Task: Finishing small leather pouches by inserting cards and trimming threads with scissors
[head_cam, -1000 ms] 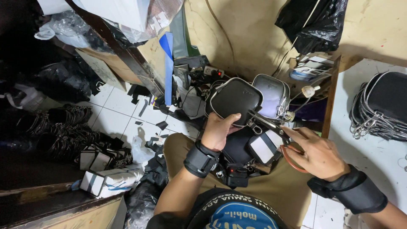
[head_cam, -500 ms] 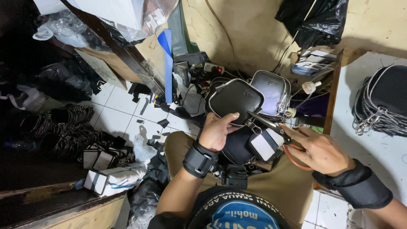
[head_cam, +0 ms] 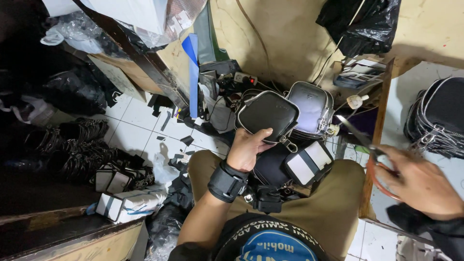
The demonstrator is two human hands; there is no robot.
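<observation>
White floor tiles [head_cam: 140,130], littered with black offcuts, fill the left of the view; a wooden bench [head_cam: 374,159] edges the right, and a tan wall [head_cam: 290,38] closes the top. The person sits with knees in tan trousers [head_cam: 333,203].

Left hand [head_cam: 249,150]: fingers clenched on the lower edge of a black pouch [head_cam: 268,113], thumb over its front face, wrist in a black strap [head_cam: 227,182]. The pouch sits at 12 o'clock from this hand, held up off the lap, its long axis running from 8 to 2 o'clock, with a silver zip along the rim. A grey pouch [head_cam: 311,108] lies just behind it at 3 o'clock, touching or nearly so; which cannot be told.

Right hand [head_cam: 420,183]: fingers closed through the orange handles of scissors [head_cam: 367,145]. The blades point toward 10 o'clock, their tip near the grey pouch. The black pouch lies at 9 to 10 o'clock from this hand and well apart from it; the left hand is the nearer, being already in contact.

On the lap, below the black pouch, rest further black pieces and a panel with pale rectangles [head_cam: 309,162]. A stack of black bags [head_cam: 440,116] stands on the bench at 3 o'clock. Black bundles [head_cam: 72,150] and small boxes [head_cam: 125,203] lie on the floor at 8 o'clock.
</observation>
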